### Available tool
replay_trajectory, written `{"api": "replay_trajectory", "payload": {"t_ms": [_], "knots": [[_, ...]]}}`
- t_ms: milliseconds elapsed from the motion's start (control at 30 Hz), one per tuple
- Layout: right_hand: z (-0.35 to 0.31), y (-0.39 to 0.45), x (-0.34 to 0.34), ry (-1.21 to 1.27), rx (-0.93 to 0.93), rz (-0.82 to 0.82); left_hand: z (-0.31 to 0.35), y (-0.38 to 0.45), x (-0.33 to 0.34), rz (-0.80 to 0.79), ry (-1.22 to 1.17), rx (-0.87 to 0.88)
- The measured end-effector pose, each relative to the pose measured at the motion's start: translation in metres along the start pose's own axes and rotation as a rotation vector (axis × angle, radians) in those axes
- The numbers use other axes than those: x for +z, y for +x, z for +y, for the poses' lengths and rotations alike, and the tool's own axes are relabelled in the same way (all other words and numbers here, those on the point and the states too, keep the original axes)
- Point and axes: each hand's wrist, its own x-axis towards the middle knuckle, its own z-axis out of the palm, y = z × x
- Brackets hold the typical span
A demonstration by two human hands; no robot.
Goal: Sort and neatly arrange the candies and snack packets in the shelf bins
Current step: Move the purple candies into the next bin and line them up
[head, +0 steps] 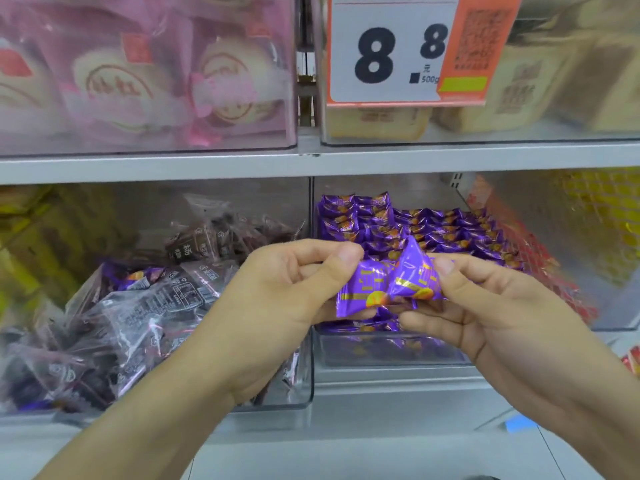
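My left hand [294, 289] and my right hand [485, 306] hold purple candy packets [391, 285] between them, over the front of a clear bin [381, 358]. The left thumb and fingers pinch the left packet, the right thumb and fingers pinch the right one. Behind them, purple packets [415, 226] lie in neat rows inside that bin. The clear bin on the left [301, 393] holds a loose heap of dark brown packets [138, 323], with a few purple ones [135, 275] mixed in.
The grey shelf board [311, 161] runs above the bins. On top stand a bin of pink packets [138, 81] and a bin of beige packets [519, 91] with a price tag [388, 53]. Red packets [512, 244] and yellow packets [602, 220] lie at the right.
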Motion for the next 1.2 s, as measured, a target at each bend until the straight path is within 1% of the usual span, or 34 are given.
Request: {"api": "replay_trajectory", "payload": {"t_ms": [67,200,300,333,467,567,667,767,833,933,967,1067,1133,1200], "knots": [[0.002,0.001,0.000,0.006,0.008,0.011,0.000,-0.001,0.000,0.027,-0.038,-0.006],[0.006,0.000,0.004,-0.002,-0.017,0.009,-0.003,-0.001,0.000,0.158,-0.030,0.042],[0.009,-0.002,0.008,0.007,-0.059,0.030,-0.006,-0.001,0.003,0.247,0.150,0.160],[0.010,-0.002,0.010,0.002,-0.073,0.051,-0.007,-0.001,0.005,0.261,0.184,0.174],[0.017,-0.002,0.014,-0.059,-0.112,0.183,-0.008,-0.002,0.012,0.184,0.125,0.099],[0.019,-0.005,0.017,-0.070,-0.156,0.209,-0.007,-0.004,0.014,0.102,0.142,0.096],[0.022,-0.007,0.017,-0.101,-0.174,0.166,-0.007,-0.007,0.016,0.097,0.144,0.132],[0.023,-0.003,0.012,-0.112,-0.168,0.068,-0.010,-0.005,0.014,0.125,0.122,0.160],[0.017,0.002,0.004,-0.116,-0.177,-0.025,-0.008,-0.006,0.012,0.143,0.059,0.168],[0.002,0.007,-0.009,-0.214,-0.203,-0.204,-0.008,-0.007,0.010,0.144,-0.016,0.154],[-0.002,0.009,-0.011,-0.242,-0.220,-0.222,-0.009,-0.007,0.010,0.136,-0.032,0.146],[-0.004,0.013,-0.013,-0.231,-0.224,-0.167,-0.010,-0.007,0.012,0.126,-0.032,0.140],[-0.003,0.014,-0.013,-0.226,-0.225,-0.168,-0.010,-0.006,0.011,0.143,-0.022,0.153],[-0.002,0.014,-0.014,-0.280,-0.254,-0.191,-0.011,-0.005,0.007,0.187,0.096,0.230]]}}
